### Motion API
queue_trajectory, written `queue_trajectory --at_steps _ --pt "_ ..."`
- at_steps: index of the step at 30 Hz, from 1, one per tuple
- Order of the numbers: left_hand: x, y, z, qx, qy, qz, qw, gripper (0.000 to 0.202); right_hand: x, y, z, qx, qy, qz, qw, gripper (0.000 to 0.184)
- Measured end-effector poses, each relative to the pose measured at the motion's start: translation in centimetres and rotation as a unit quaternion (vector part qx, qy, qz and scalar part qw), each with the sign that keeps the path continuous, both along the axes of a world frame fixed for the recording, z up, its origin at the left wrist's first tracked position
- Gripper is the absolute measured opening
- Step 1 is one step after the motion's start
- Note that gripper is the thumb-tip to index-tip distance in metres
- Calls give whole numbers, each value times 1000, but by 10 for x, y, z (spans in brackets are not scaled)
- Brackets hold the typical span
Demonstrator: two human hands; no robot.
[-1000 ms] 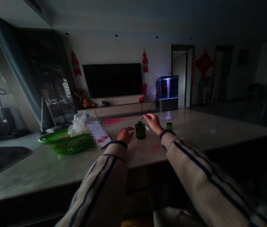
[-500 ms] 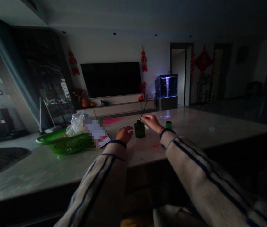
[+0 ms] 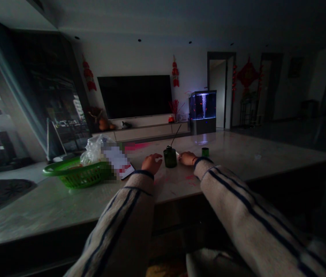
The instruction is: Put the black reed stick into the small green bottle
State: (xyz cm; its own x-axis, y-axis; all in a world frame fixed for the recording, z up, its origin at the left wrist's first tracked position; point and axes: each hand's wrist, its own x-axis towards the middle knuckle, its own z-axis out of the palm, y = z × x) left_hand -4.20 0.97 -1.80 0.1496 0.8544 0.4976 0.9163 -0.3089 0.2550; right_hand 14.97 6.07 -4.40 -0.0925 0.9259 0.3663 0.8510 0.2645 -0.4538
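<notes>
A small dark green bottle (image 3: 170,157) stands on the pale table (image 3: 238,154) with a thin dark stick (image 3: 176,135) leaning out of its neck. My left hand (image 3: 151,163) rests on the table just left of the bottle, fingers loosely apart and holding nothing. My right hand (image 3: 187,157) lies low on the table just right of the bottle, fingers stretched toward it. A small white thing (image 3: 177,154) lies at its fingertips. A small green cap (image 3: 205,151) stands to the right of that hand.
A green basket (image 3: 75,175) holding a plastic bag (image 3: 93,151) sits at the left of the table, with a blurred-out paper beside it. Red marks stain the tabletop. Beyond are a TV (image 3: 135,96) and a lit fish tank (image 3: 202,105). The room is dim.
My right hand let go of the stick and dropped to the table beside the bottle. The stick now stands alone in the bottle. My left hand has barely moved.
</notes>
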Motion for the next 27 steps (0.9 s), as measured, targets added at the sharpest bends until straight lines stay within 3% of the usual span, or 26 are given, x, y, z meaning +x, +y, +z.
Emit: queue_trajectory --at_steps 12,18,27 --pt "0 1 -1 -13 1 3 1000 28 -2 -1 8 -27 -123 12 992 36" --pt "-1 3 -2 -10 -7 -4 1000 28 -2 3 6 -69 -144 13 987 32" --pt "-1 5 -4 1 -14 -8 1000 28 6 -5 13 -23 -123 -30 992 24"
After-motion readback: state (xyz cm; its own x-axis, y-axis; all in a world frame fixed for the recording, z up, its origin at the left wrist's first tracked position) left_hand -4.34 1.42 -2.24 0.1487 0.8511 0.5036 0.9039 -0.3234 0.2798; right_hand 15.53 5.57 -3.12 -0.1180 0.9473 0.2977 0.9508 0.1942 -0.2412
